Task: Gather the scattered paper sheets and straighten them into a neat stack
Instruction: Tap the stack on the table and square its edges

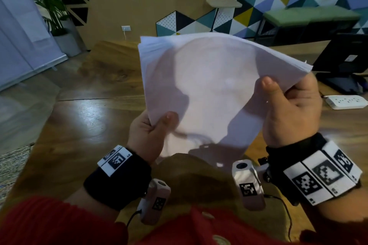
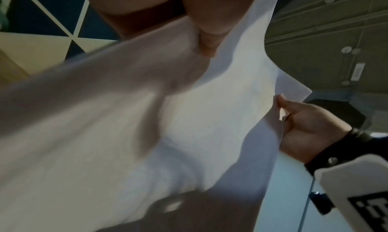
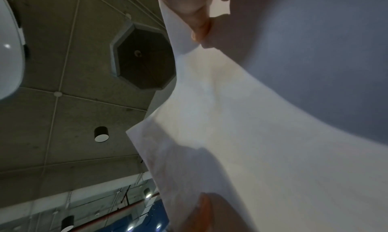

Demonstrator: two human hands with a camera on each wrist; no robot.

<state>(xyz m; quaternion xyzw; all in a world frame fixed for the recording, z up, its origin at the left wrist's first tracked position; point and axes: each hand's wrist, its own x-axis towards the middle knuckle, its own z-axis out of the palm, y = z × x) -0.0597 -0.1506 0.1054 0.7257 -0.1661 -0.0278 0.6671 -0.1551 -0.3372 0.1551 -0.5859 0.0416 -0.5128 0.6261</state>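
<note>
A stack of white paper sheets (image 1: 209,89) is held up above the wooden table (image 1: 85,117), tilted, with its far edges slightly fanned. My left hand (image 1: 153,131) grips the lower left edge, thumb on top. My right hand (image 1: 286,105) grips the right edge, thumb lying on the top sheet. In the left wrist view the paper stack (image 2: 189,136) fills most of the frame, and the right hand (image 2: 304,126) pinches its far edge. The right wrist view shows the underside of the paper stack (image 3: 273,136) against the ceiling.
A dark monitor (image 1: 342,55) on a stand sits at the table's right, with a white power strip (image 1: 346,101) in front of it. A potted plant (image 1: 59,6) stands at the back left. A green bench (image 1: 310,16) lines the patterned far wall.
</note>
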